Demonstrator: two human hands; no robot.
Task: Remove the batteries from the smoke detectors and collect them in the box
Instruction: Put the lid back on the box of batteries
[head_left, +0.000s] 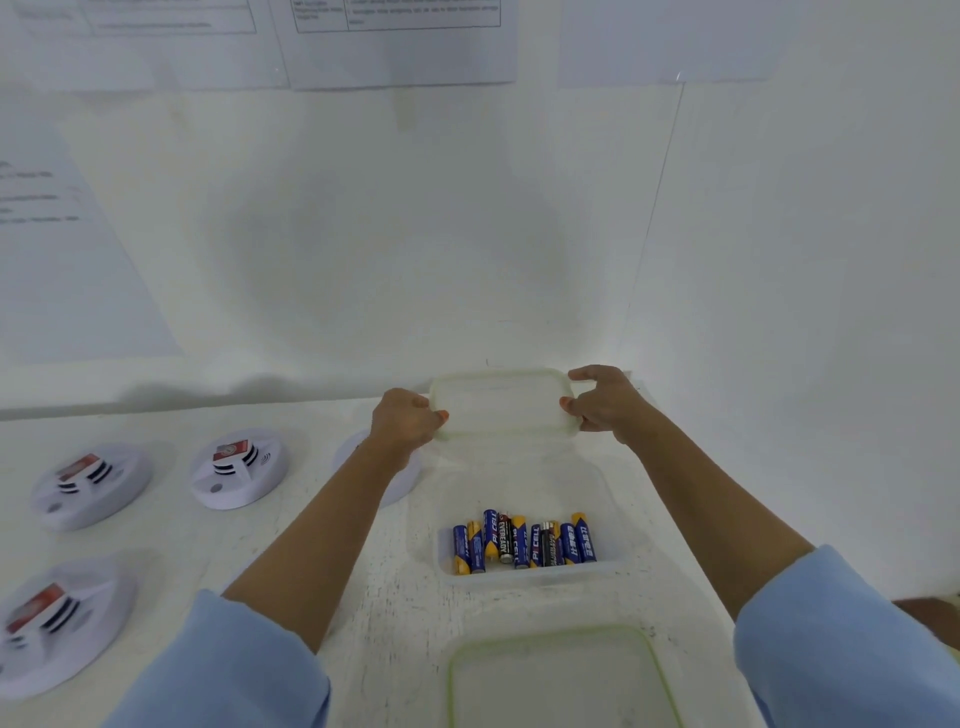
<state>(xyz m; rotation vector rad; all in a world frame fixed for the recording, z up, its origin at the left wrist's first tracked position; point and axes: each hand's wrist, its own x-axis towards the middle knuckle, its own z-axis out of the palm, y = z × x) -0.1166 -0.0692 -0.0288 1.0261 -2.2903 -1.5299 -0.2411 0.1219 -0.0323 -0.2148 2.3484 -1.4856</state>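
Batteries (524, 543) boxed, lid (501, 405) next

A dozen or so cells lie in the clear box (535, 574) on the bench (374, 597). Left hand (402, 421) and right hand (602, 400) each grip an end of the lid just beyond it. Smoke detectors (239, 467) sit left; collecting looks nearly done

Batteries (524, 543) clustered in clear box (540, 576); white detectors (239, 467) leftward.

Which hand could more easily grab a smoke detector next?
Likely the left hand: both hold the lid, but the smoke detectors all lie to the left, and the right hand is across the box from them.
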